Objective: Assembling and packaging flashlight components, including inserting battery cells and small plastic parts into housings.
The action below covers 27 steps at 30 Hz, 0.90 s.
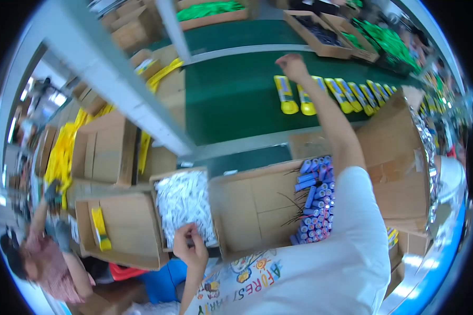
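My left hand (191, 245) is at the near edge of a shallow box of small white strips (185, 202), its fingers drawn together in a pinch. What lies between those fingertips, if anything, I cannot make out. Stretched far forward over the green conveyor belt (231, 100), my right hand (293, 65) has its fingers curled in, and nothing shows in them. Just below it lies a yellow pack with a blue-and-white middle (285, 95). Similar packs (347, 95) run in a row to the right.
A carton (252, 207) between my arms holds purple cylindrical cells (315, 210) with thin wires. To the left, another carton (126, 231) contains one yellow piece (100, 229). A co-worker (58, 262) reaches toward yellow sleeves (65, 152). A grey metal post (105, 73) slants across; boxes stand beyond the belt.
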Motion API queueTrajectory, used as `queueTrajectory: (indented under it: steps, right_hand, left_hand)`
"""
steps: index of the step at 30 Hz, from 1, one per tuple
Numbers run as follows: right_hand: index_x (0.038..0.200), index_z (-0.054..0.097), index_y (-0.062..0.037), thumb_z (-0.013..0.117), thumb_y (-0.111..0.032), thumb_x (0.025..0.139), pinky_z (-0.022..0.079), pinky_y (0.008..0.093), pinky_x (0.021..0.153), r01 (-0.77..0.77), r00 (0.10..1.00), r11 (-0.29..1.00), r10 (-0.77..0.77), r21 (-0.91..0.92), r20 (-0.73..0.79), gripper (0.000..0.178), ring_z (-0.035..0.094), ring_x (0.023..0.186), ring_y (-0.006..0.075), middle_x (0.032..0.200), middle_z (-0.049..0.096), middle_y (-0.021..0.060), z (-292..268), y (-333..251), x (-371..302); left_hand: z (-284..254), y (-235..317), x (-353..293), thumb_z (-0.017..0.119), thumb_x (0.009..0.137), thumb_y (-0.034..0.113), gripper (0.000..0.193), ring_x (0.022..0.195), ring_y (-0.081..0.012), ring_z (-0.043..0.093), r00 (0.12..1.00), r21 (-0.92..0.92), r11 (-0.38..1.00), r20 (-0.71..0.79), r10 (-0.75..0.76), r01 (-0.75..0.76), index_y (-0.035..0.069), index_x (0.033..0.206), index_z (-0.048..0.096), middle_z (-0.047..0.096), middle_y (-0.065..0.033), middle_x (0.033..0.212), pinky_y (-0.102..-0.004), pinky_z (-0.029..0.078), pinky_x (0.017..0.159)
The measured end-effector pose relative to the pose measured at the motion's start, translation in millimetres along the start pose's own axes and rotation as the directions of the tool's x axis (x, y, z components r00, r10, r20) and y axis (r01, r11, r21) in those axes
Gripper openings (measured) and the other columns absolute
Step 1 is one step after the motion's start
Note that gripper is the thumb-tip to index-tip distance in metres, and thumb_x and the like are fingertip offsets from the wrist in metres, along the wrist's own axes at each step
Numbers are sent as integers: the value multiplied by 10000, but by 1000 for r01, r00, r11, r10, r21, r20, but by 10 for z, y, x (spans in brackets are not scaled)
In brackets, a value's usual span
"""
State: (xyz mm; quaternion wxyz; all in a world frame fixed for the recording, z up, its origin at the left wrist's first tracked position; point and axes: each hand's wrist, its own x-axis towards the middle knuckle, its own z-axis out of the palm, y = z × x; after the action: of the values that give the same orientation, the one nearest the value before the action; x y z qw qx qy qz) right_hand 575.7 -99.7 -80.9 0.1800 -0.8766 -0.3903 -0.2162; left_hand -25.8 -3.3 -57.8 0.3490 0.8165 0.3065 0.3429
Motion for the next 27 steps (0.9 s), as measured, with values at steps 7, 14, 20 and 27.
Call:
queueTrajectory:
  steps: [7, 14, 20, 27]
  right_hand:
    - [1047, 643, -20, 550, -77, 907, 470, 275, 801, 71, 853, 807, -354, 586, 383, 177, 603, 925, 170, 995, 650, 77, -1517, -1505, -697]
    - [1013, 626, 3, 620, -64, 815, 476, 309, 768, -170, 311, 889, -361, 425, 879, 209, 614, 846, 230, 929, 628, 122, -2593, -2716, -1658]
    - [1028, 637, -10, 650, -75, 795, 478, 330, 750, 0, 503, 818, -497, 575, 707, 242, 619, 828, 263, 938, 645, 126, -2915, -2809, -2113]
    - [1087, 646, -55, 660, -42, 775, 481, 340, 796, -144, 781, 699, -354, 700, 515, 313, 608, 927, 265, 1006, 643, 107, -2598, -3196, -2594]
  left_hand:
    - [-819, 61, 407, 563, 823, -33, 61, 717, -176, 588, 889, 112, 928, -267, 372, -355, -3, 859, 602, 622, -103, 804, -263, 463, 651]
    - [-2682, -1671, 1216, 613, 835, 122, 164, 796, -234, 661, 801, 412, 882, -595, 70, 229, 10, 949, 650, 674, -140, 864, -328, 507, 743]
    - [-2542, -2075, 1446, 637, 817, 251, 330, 868, -217, 642, 898, 716, 687, 215, -384, 122, 11, 1043, 636, 656, -162, 928, -353, 508, 768]
    - [-1013, 230, 574, 548, 915, 103, 444, 875, -223, 629, 834, -803, 233, 542, -100, 549, 76, 1324, 375, 610, -154, 1030, -366, 546, 755]
